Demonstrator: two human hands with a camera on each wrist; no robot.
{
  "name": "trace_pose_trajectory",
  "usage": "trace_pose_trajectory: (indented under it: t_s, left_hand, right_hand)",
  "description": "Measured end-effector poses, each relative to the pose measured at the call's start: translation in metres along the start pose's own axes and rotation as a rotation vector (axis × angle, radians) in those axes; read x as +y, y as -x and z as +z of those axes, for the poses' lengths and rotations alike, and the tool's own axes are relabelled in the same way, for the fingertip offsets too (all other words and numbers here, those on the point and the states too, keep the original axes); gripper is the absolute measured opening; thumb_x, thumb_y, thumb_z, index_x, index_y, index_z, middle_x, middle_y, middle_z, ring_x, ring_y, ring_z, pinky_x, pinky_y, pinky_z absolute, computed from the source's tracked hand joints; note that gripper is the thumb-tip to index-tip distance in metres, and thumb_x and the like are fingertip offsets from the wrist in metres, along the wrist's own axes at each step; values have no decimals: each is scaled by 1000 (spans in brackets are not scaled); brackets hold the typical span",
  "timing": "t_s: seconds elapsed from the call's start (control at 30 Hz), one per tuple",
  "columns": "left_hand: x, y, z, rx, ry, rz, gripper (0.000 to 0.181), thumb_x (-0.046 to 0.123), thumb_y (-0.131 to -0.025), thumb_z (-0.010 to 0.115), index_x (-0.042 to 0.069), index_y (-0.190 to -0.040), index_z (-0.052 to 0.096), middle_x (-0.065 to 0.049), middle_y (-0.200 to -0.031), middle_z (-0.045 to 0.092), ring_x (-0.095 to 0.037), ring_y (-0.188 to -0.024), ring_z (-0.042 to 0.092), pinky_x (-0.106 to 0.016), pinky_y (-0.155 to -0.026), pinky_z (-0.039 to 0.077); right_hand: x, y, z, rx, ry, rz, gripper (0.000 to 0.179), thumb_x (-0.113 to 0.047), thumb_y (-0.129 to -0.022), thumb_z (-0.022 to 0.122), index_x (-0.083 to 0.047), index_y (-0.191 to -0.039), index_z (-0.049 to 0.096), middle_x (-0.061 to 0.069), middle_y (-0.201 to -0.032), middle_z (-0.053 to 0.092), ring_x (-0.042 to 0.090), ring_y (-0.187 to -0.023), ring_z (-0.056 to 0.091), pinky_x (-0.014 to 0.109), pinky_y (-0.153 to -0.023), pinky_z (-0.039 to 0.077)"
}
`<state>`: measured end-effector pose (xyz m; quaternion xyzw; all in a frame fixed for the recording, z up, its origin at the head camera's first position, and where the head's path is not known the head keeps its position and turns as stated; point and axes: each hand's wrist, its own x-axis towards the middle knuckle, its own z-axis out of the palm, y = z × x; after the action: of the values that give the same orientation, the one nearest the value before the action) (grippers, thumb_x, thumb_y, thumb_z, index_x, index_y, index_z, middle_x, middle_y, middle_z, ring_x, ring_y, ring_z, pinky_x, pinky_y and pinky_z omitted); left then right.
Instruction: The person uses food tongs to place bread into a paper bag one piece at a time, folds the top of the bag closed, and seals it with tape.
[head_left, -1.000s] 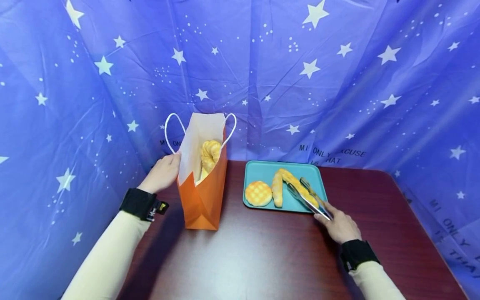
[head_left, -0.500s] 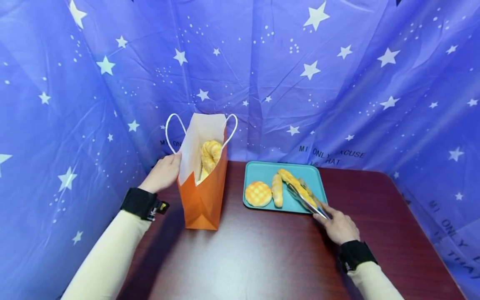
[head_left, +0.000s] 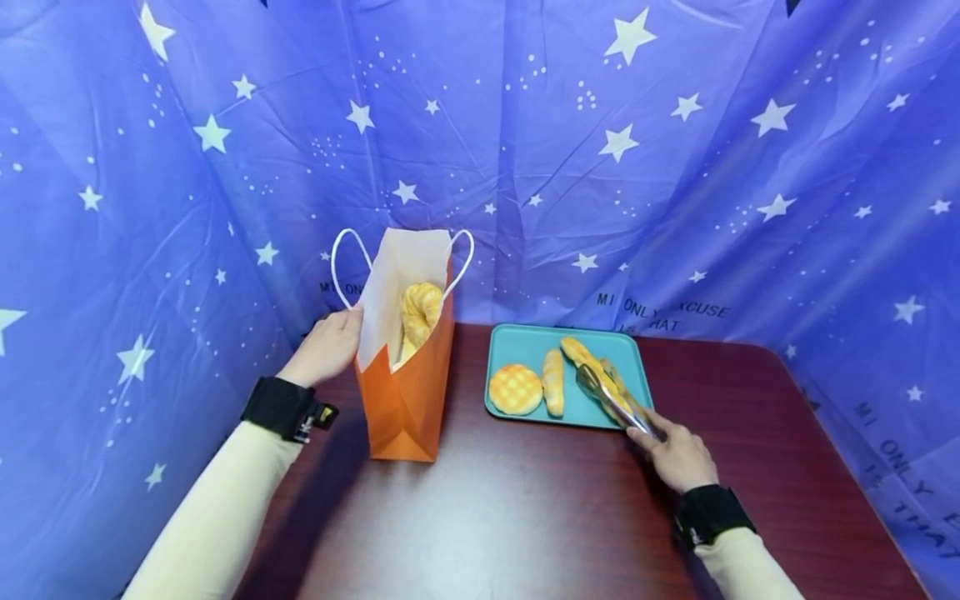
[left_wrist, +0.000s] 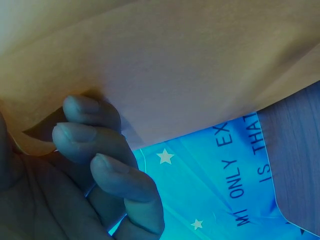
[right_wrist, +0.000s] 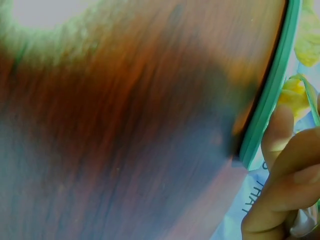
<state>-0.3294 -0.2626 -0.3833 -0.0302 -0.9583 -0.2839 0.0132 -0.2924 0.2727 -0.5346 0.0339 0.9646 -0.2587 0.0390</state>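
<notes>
My left hand grips the left rim of an orange paper bag with white handles. In the left wrist view, curled fingers lie against the bag's paper side. A twisted yellow bread shows inside the bag. My right hand holds metal tongs. Their tips lie either side of a long twisted bread on the teal tray; whether they squeeze it I cannot tell. In the right wrist view, part of the right hand shows beside the tray's edge.
A round bread with a grid pattern and a short bread stick lie on the left part of the tray. The dark red table bears bag and tray. A blue star-printed curtain hangs behind and at both sides.
The long bread's far end has swung right, away from the short bread stick's top, and the tongs have drawn closer around it. My left hand and the bag have stayed put.
</notes>
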Motion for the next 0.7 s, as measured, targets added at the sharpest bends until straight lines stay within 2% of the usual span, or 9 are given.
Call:
trace_pose_trajectory:
  t_s: [0.1,0.23,0.37,0.53,0.7]
  left_hand:
    - [0,-1,1,-1,0,-2,78,49,-112,8,-7,-143,53,-33,-145,54,-49,-137,51,-63,-113,41]
    - [0,-1,1,-4,-1,-2,78,49,-112,8,-6,-144,53,-33,-145,54,-49,-137,51,-63,-114,41]
    - [3,1,-1,-1,2,2,76,47,-113,9,-7,-144,53,-33,-145,54,-49,-137,51,-63,-114,41]
    - [4,3,-2,-12,-1,2,75,46,-113,9,-7,-147,49,-34,-148,51,-50,-139,49,-63,-116,39]
    - [1,3,-1,-7,-5,7,76,46,-113,8,-7,-147,49,-34,-148,51,-50,-139,48,-63,-116,38]
  right_hand:
    - [-1,2,-3,5,-22,-6,76,-61,-98,61,-14,-156,47,-3,-75,73,37,-96,68,55,-78,53]
    - [-3,4,-7,8,-36,-9,77,-62,-98,60,-13,-156,47,0,-77,75,41,-102,68,58,-83,53]
    - [-5,6,-14,17,-41,-19,77,-64,-99,58,-14,-156,48,12,-95,77,48,-111,65,63,-87,52]
    - [-10,12,-21,20,-41,-9,75,-65,-99,57,-17,-156,48,20,-114,74,52,-119,62,63,-90,52]
    - [-16,16,-28,20,-35,-14,76,-67,-99,54,-17,-156,48,29,-139,61,55,-122,59,64,-88,51]
